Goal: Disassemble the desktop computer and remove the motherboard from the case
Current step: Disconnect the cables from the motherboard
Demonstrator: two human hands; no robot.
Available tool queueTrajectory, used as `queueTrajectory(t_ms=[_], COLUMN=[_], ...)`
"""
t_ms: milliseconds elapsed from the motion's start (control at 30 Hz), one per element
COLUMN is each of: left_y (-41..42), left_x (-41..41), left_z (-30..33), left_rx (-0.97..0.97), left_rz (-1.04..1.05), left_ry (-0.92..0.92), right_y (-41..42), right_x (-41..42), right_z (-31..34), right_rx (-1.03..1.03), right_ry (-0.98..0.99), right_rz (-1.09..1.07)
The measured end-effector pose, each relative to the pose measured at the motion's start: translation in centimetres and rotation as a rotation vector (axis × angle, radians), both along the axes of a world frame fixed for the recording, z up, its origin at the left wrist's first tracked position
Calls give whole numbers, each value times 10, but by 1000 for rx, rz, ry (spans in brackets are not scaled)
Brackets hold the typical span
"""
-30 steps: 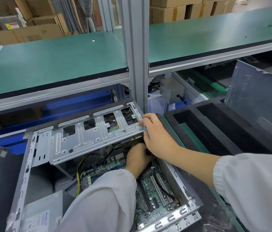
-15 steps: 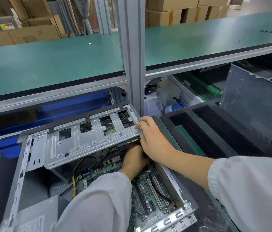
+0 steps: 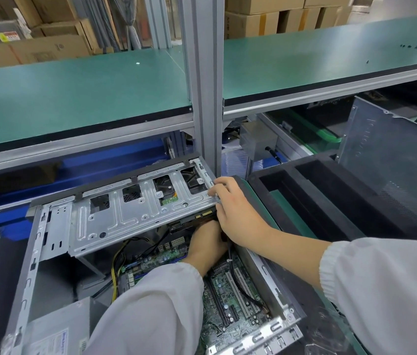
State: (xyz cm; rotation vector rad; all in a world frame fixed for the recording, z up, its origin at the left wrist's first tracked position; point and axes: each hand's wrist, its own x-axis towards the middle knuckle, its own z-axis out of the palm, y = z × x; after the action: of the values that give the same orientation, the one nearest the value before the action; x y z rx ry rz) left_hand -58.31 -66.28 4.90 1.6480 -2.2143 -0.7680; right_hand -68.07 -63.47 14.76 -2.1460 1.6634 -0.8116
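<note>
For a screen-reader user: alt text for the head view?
Two hands work inside an open computer case: the right hand holds the raised metal drive cage, and the left hand reaches beneath it above the green motherboard.

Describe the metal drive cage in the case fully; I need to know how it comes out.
The drive cage is a stamped, unpainted sheet-metal bracket with ribs, screw holes and cutouts. It is tilted across the open computer case, above the motherboard. The right hand grips its right corner; the left hand reaches beneath it, where a drive's connector edge shows.
</note>
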Motion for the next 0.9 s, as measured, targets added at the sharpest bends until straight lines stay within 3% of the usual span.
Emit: queueTrajectory(t_ms=[233,500,633,900], left_y=[-10,0,-1,-4], left_x=[2,0,1,0], left_z=[-1,-1,-4,-3], left_rx=[202,-21,-19,73], left_rz=[20,-13,-12,5], left_ry=[-35,-28,-86,12], right_y=[0,0,0,0], right_x=[-1,1,1,2], right_z=[-1,2,2,2], right_rx=[7,15,15,7], right_ry=[20,36,32,28], right_rz=[-1,1,-1,-5])
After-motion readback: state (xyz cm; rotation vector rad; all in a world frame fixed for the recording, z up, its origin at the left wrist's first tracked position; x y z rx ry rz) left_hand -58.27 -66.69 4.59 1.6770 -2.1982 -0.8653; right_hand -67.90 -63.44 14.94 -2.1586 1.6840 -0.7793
